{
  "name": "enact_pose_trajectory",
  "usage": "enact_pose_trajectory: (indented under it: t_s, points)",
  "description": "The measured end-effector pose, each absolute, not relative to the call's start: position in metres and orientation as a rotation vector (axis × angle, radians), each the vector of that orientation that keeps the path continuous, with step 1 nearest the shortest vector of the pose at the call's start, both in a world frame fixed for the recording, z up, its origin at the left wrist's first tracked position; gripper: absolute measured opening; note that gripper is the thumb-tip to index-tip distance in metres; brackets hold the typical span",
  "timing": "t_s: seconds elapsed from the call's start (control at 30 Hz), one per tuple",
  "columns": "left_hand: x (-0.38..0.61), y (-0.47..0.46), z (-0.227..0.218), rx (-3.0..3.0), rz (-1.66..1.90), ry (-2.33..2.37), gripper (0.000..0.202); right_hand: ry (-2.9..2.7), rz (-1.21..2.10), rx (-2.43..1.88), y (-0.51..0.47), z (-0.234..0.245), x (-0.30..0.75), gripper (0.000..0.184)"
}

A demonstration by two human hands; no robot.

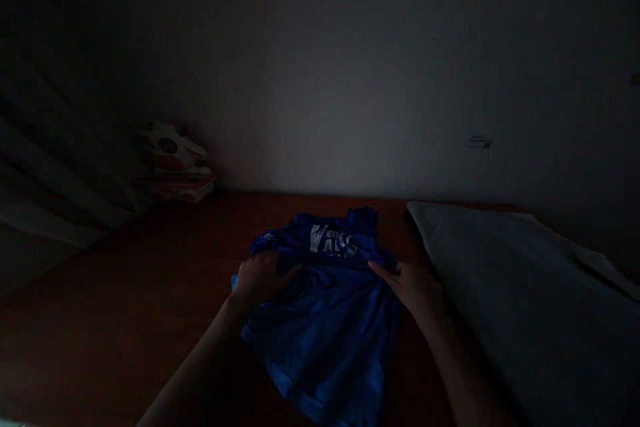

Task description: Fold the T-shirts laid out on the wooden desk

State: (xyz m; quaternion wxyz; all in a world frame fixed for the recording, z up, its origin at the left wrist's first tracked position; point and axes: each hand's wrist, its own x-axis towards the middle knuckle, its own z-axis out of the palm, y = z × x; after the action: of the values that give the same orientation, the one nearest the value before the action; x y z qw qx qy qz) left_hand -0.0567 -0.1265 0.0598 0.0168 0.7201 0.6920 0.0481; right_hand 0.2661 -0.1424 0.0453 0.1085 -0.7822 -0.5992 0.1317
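A blue shirt [325,327] with white lettering on its chest lies spread on a reddish-brown surface, a crease running across its middle. My left hand [263,275] is at the shirt's left side, its fingers curled over the fabric and the thumb pointing inward. On the opposite side, my right hand [413,285] grips the edge, with the thumb on top of the cloth. The fingertips under the fabric are hidden. Dim light leaves the folds near both hands hard to make out.
A grey cloth-covered slab [500,280] lies along the right. At the back left, a cow-like figure [173,150] rests on a box-like base [193,188]. A curtain [50,173] hangs at left, and a pale wall [340,80] rises behind the brown surface [150,293].
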Motion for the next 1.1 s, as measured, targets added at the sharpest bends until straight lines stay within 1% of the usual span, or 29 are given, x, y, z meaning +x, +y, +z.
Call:
enact_pose_trajectory:
  t_s: [0.13,0.23,0.3,0.4,0.47,0.57,0.67,0.77,0.87,0.93,0.97,1.03,1.1]
  points:
    - [-0.057,-0.128,0.059,2.164,0.144,2.294,0.069,-1.865,0.473,-2.213,-0.146,0.053,0.27,0.071]
    - [-0.062,-0.126,0.053,2.098,0.122,2.305,0.075,-1.913,0.518,-2.234,-0.146,0.049,0.279,0.071]
    - [-0.063,-0.124,0.047,2.115,0.083,2.228,0.069,-1.965,0.549,-2.227,-0.145,0.041,0.286,0.069]
    - [-0.062,-0.122,0.04,2.163,0.137,2.09,0.047,-2.051,0.512,-2.037,-0.14,0.03,0.289,0.061]
    - [-0.061,-0.118,0.037,2.092,0.319,1.997,0.041,-2.036,0.446,-1.882,-0.136,0.024,0.285,0.053]
    - [-0.064,-0.112,0.038,1.789,0.765,1.769,0.047,-1.766,0.324,-1.831,-0.127,0.021,0.281,0.046]
    - [-0.075,-0.107,0.042,1.556,1.1,1.641,0.05,-1.4,0.33,-1.757,-0.118,0.018,0.282,0.052]
    - [-0.084,-0.104,0.044,1.552,1.24,1.68,0.051,-1.144,0.535,-1.566,-0.113,0.015,0.284,0.06]
    - [-0.086,-0.105,0.044,1.552,1.193,1.582,0.055,-1.04,0.815,-1.353,-0.113,0.014,0.284,0.07]
    - [-0.085,-0.108,0.044,1.589,1.087,1.508,0.063,-1.142,0.931,-1.292,-0.116,0.014,0.287,0.079]
    - [-0.084,-0.109,0.044,1.647,1.031,1.512,0.069,-1.256,0.938,-1.298,-0.118,0.013,0.289,0.08]
    - [-0.085,-0.111,0.043,1.85,0.898,1.54,0.077,-1.527,0.847,-1.365,-0.121,0.01,0.293,0.072]
    - [-0.086,-0.112,0.042,2.056,0.766,1.542,0.071,-1.724,0.688,-1.459,-0.122,0.005,0.295,0.054]
